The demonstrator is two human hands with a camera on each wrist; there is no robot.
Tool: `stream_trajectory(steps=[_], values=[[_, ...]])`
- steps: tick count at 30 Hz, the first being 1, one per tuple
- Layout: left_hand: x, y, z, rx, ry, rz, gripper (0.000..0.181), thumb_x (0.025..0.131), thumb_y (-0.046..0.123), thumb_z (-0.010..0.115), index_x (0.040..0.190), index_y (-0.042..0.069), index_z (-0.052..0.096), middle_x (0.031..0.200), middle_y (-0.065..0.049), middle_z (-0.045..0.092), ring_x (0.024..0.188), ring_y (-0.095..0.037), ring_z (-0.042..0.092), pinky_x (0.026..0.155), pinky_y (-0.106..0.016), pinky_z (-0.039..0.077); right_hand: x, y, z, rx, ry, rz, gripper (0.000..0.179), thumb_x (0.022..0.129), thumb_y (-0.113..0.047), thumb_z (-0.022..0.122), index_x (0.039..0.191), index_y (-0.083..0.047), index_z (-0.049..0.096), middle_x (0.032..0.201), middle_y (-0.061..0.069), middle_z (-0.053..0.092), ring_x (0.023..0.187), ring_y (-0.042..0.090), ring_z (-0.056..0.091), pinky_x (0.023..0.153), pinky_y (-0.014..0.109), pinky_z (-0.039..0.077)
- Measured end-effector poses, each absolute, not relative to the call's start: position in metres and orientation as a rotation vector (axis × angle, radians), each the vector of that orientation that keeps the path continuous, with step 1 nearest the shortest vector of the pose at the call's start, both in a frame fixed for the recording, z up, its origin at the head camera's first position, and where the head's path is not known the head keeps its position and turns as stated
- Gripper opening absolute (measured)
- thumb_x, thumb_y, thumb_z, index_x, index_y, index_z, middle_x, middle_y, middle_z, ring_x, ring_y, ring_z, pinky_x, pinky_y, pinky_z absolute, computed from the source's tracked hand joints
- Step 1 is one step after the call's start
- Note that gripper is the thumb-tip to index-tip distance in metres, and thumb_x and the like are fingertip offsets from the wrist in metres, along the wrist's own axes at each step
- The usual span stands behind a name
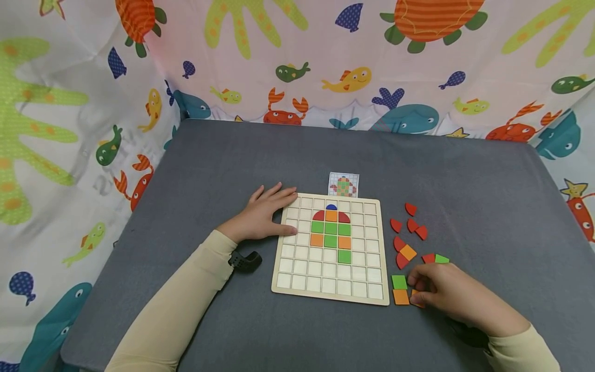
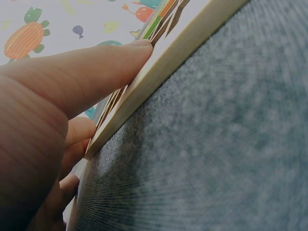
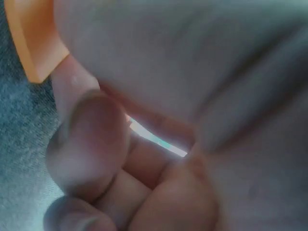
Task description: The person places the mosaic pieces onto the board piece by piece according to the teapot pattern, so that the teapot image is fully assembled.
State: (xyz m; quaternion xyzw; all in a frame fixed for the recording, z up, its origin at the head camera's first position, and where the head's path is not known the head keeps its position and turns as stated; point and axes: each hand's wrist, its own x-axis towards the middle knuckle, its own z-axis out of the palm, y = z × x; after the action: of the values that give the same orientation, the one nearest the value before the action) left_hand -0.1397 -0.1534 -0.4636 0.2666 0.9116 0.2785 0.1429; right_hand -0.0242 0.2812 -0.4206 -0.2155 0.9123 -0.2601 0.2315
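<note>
My left hand (image 1: 262, 217) rests on the left edge of a wooden grid board (image 1: 288, 281), fingers spread and thumb laid over the rim. Coloured tiles fill several cells: a blue piece (image 1: 331, 206) on top, red curved pieces, then green and orange squares. Right of the board, my right hand (image 1: 446, 294) has curled fingers and pinches an orange square tile (image 3: 36, 43), partly hidden under the fingertips in the head view. Beside it lie a green square tile (image 1: 398, 282) and another orange square (image 1: 401, 297).
Several red quarter-round pieces (image 1: 410, 208) lie loose right of the board, with an orange square (image 1: 408, 252) among them. A green piece (image 1: 441, 259) shows behind the right hand. A small pattern card (image 1: 344, 184) lies at the board's far edge on the grey table (image 1: 232, 155).
</note>
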Motion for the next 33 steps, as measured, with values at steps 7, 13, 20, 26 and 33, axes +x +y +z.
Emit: stream_trajectory(steps=[7,13,20,26,33], values=[[-0.14,-0.154,-0.464,0.778,2.635,0.796,0.095,0.093,0.057,0.076,0.167,0.02,0.031,0.175,0.004,0.022,0.164,-0.026,0.004,0.127,-0.057,-0.011,-0.028,0.28,-0.414,-0.663,2.535,-0.725,0.02,0.087,-0.016,0.087,0.083,-0.022,0.068,0.073,-0.019,0.061,0.065,-0.004,0.052,0.058,0.023,0.045],[-0.14,-0.155,-0.462,0.779,2.633,0.8,0.095,0.093,0.056,0.076,0.167,0.019,0.031,0.175,0.004,0.023,0.164,-0.026,0.005,0.127,-0.057,-0.011,-0.034,0.267,-0.405,-0.675,2.579,-0.737,0.021,0.088,-0.016,0.086,0.084,-0.022,0.066,0.074,-0.017,0.061,0.066,-0.002,0.052,0.059,0.023,0.046],[-0.14,-0.155,-0.463,0.776,2.63,0.803,0.095,0.093,0.056,0.076,0.167,0.019,0.031,0.175,0.003,0.022,0.164,-0.027,0.005,0.127,-0.058,-0.01,-0.049,0.241,-0.398,-0.691,2.595,-0.729,0.022,0.09,-0.017,0.085,0.082,-0.022,0.065,0.073,-0.014,0.061,0.065,0.001,0.053,0.058,0.024,0.046],[-0.139,-0.154,-0.462,0.778,2.627,0.798,0.095,0.092,0.057,0.076,0.167,0.019,0.032,0.175,0.004,0.023,0.164,-0.027,0.005,0.127,-0.057,-0.01,-0.059,0.221,-0.394,-0.721,2.6,-0.732,0.018,0.091,-0.014,0.084,0.083,-0.02,0.068,0.074,-0.012,0.064,0.065,0.002,0.055,0.057,0.024,0.048],[-0.139,-0.154,-0.461,0.775,2.638,0.797,0.096,0.092,0.057,0.077,0.167,0.019,0.032,0.174,0.004,0.024,0.164,-0.027,0.005,0.127,-0.058,-0.01,-0.07,0.198,-0.39,-0.802,2.654,-0.738,0.008,0.092,-0.013,0.082,0.099,-0.01,0.079,0.084,-0.01,0.07,0.073,0.003,0.059,0.064,0.025,0.052]])
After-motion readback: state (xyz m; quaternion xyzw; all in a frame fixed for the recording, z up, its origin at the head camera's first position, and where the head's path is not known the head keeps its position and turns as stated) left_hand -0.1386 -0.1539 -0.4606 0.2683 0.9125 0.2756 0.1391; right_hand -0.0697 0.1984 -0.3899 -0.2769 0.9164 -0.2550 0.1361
